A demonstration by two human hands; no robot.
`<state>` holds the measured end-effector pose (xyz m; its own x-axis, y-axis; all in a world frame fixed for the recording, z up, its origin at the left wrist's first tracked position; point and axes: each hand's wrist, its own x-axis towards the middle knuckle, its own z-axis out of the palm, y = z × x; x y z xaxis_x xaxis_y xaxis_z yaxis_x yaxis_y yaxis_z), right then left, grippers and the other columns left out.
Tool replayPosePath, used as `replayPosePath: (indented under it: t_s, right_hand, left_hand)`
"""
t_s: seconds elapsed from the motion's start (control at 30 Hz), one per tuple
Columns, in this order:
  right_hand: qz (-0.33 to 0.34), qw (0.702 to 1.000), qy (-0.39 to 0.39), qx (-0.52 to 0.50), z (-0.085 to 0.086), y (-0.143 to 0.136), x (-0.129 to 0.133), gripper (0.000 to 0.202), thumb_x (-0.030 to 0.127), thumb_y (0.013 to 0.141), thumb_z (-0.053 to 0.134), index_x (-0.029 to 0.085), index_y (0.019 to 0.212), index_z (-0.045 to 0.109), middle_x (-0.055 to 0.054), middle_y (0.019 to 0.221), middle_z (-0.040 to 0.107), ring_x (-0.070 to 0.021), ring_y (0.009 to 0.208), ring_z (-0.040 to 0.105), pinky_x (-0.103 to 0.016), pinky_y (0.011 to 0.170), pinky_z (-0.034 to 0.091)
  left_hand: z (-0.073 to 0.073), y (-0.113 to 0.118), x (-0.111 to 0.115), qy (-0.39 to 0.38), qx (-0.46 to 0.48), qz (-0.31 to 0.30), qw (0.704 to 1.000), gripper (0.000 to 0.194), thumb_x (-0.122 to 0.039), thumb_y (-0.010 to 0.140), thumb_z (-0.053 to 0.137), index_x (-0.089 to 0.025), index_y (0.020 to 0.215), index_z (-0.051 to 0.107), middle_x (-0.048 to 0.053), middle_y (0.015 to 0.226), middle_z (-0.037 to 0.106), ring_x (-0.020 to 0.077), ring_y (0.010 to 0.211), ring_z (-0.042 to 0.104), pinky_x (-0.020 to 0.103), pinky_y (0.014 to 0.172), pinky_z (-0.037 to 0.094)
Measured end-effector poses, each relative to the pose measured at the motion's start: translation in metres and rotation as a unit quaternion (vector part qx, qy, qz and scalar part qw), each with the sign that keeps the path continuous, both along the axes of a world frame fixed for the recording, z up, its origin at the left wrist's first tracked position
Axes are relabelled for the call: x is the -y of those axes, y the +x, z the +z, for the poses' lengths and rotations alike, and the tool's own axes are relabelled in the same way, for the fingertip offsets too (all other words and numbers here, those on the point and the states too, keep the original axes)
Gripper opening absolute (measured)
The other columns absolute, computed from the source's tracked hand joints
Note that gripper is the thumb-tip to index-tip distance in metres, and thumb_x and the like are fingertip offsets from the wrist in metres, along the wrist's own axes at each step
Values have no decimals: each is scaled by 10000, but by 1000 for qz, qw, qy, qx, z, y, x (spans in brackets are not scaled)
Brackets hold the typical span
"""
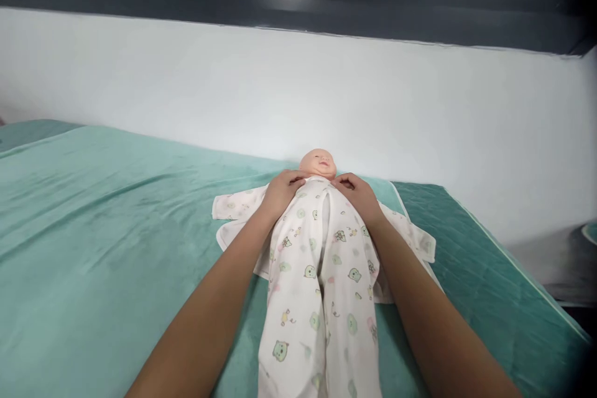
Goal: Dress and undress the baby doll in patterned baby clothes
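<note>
Head view | white animal-print cloth trousers below round pink plastic doll head | left hand, right hand curled beneath head; cannot tell if gripping | best kept level

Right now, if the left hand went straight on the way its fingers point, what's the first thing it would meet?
Likely the doll's head, around the chin, just past the fingers of the left hand. Depth is unclear: they might already touch it.
</note>
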<state>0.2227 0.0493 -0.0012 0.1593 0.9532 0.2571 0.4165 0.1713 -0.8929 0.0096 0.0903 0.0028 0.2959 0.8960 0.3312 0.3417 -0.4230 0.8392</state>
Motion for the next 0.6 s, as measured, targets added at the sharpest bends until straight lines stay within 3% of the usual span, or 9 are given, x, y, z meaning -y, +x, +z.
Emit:
replayPosePath:
  t_s: [0.17, 0.3, 0.37, 0.47, 0.6]
  right_hand:
    - [-2, 997, 80, 2, -12, 3, 25, 234, 384, 851, 554, 246, 961, 708, -59, 1176, 643, -210, 1107, 583, -359, 972, 443]
    - [-94, 989, 108, 20, -26, 7, 48, 255, 347, 853, 515, 222, 1018, 665, -91, 1146, 613, -220, 1082, 577, -388, 951, 466]
    - [-108, 990, 84, 36, -31, 9, 58, 258, 351, 838, 521, 214, 1016, 648, -88, 1062, 640, -226, 991, 599, -394, 896, 480]
    - [-76, 995, 8, 62, -33, 13, 73, 215, 332, 811, 525, 227, 944, 657, -55, 929, 693, -231, 876, 621, -382, 820, 476]
    - [-14, 996, -57, 72, -26, 15, 89, 238, 276, 777, 540, 236, 945, 703, -39, 925, 735, -257, 863, 637, -373, 775, 464]
  left_hand:
    - [-1, -13, 15, 47, -40, -34, 997, 339, -264, 936, 443, -255, 1139, 714, 54, 1222, 656, 197, 1145, 592, 334, 1045, 412]
    - [-5, -27, 27, 130, -121, -4, 984, 365, -243, 950, 400, -235, 1177, 685, 75, 1258, 634, 221, 1188, 529, 385, 1068, 391]
    - [-8, -36, 35, 176, -170, 22, 969, 359, -223, 942, 413, -228, 1194, 668, 89, 1272, 614, 241, 1213, 480, 414, 1065, 383]
    - [-11, -46, 50, 213, -231, 45, 948, 344, -206, 920, 453, -232, 1207, 641, 103, 1290, 580, 268, 1225, 430, 450, 1051, 369]
    - [-6, -49, 71, 149, -247, 34, 957, 271, -223, 885, 498, -238, 1127, 620, 89, 1176, 605, 261, 1082, 508, 400, 936, 412]
